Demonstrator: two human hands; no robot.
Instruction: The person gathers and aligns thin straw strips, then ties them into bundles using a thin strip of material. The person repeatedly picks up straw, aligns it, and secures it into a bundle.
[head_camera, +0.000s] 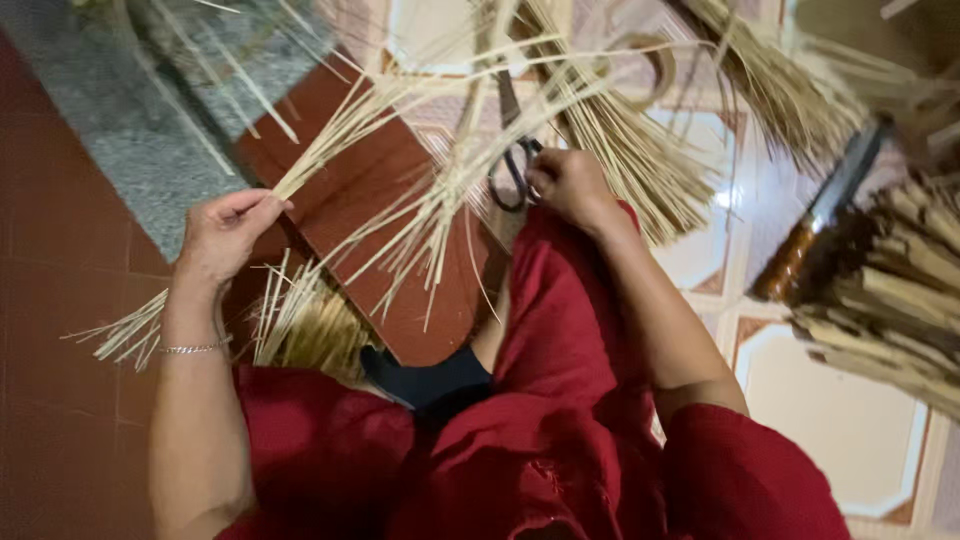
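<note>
My left hand (225, 235) pinches a bunch of thin pale straw strips (350, 125) that fan out up and to the right. My right hand (570, 185) grips the handles of dark scissors (512, 150), whose blades point upward among the strips. More pale strips (440, 215) hang across a red-brown board (390, 230) between the hands. Loose strips (300, 325) lie near my left wrist, which wears a thin silver bracelet (195, 348). My red clothing (540, 400) fills the lower middle of the view.
A thick bundle of straw (640, 160) lies beyond my right hand. A large knife with a brown handle (820, 215) rests on the patterned tile floor at right, next to stacked split sticks (900, 290). A grey stone slab (130, 110) sits upper left.
</note>
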